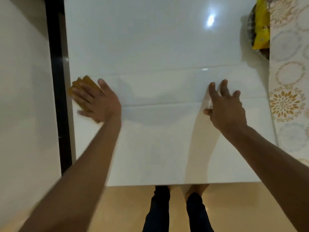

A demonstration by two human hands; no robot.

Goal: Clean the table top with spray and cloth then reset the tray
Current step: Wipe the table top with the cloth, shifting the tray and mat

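A glossy white table top (pixel 158 47) fills most of the view, with a patterned cloth-covered surface (pixel 287 91) along its right edge. The left hand (pixel 98 101) lies flat, fingers straight, pressing a folded mustard cloth (pixel 83 82) onto the table's left edge. The right hand (pixel 225 108) rests spread on the right side, fingers apart, holding nothing. A yellow packet (pixel 261 27) sits at the far right corner

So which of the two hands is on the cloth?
The left hand: it presses flat on the yellow cloth at the table's left edge. The right hand rests bare on the white table.
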